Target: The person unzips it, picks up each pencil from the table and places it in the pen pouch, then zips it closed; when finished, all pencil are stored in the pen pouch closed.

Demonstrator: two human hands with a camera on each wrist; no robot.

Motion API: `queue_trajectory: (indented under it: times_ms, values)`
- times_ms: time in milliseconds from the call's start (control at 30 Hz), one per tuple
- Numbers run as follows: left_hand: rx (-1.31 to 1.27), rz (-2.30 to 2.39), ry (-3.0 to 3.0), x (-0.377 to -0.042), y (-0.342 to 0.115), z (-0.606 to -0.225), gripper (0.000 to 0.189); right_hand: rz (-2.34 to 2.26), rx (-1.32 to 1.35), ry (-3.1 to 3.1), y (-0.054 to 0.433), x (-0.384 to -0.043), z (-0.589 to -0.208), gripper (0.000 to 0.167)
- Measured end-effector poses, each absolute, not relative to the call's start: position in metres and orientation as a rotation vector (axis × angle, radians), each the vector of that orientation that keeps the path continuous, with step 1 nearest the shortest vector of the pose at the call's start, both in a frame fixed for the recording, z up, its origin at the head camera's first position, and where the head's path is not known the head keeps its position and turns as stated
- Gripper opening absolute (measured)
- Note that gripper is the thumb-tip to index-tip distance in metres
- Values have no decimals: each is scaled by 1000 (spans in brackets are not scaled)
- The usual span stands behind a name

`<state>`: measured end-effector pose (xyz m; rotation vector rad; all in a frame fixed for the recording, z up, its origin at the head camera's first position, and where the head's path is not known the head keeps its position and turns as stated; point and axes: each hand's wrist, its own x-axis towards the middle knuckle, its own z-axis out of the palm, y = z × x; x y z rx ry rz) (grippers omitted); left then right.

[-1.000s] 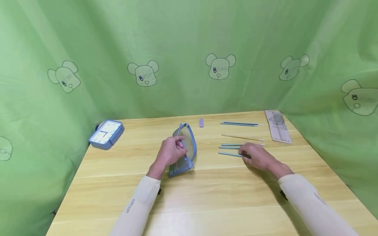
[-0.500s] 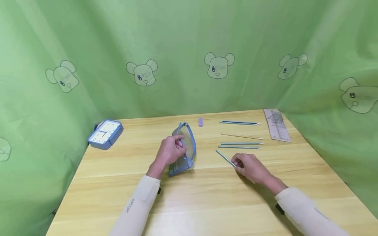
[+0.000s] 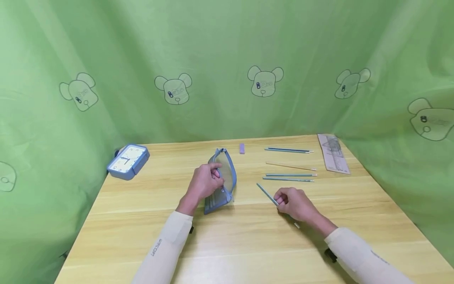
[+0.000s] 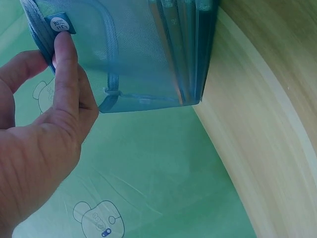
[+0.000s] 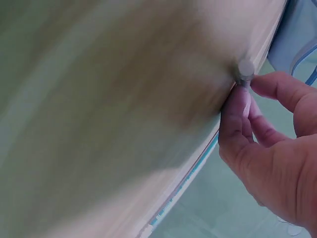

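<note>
My left hand (image 3: 205, 182) holds the edge of a blue mesh pencil pouch (image 3: 231, 173), whose mouth gapes toward the right. In the left wrist view, thumb and fingers pinch the rim beside a small round label (image 4: 60, 24), and several pencils (image 4: 185, 54) show through the mesh. To the right, my right hand (image 3: 294, 203) pinches a teal pencil (image 3: 265, 191) around its middle. That pencil slants, one end toward the pouch and its white eraser tip toward me. The right wrist view looks along it from the eraser end (image 5: 245, 68). Two teal pencils (image 3: 289, 177) lie just beyond this hand.
Farther back lie a yellow pencil (image 3: 291, 166) and two dark blue and teal pencils (image 3: 287, 150). A purple eraser (image 3: 242, 148) sits behind the pouch. Clear rulers in a sleeve (image 3: 333, 156) lie at the back right, a blue clock (image 3: 128, 161) at the left. Green curtain (image 3: 213, 47) surrounds the table.
My right hand has drawn the nearest teal pencil away from the others, toward me and to the left, turning it aslant. The left hand and pouch have stayed in place.
</note>
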<state>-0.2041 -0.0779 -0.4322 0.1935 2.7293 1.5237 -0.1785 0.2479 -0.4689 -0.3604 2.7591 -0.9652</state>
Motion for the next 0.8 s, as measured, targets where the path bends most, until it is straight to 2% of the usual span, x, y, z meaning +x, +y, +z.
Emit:
queue_trajectory:
  times_ms: [300,600,800]
  values:
    - [188,1531,2720,-204,-77,-431,58,-1261,-217,2676,241,-189,-458,25]
    - [168,1539,2714,-204,-76,-432,59,-1783,-25,2275,209,-212,-424,42]
    - [176,1547,2687,-202,-73,-433,60,-1982,57,2014,184,-223,-424,38]
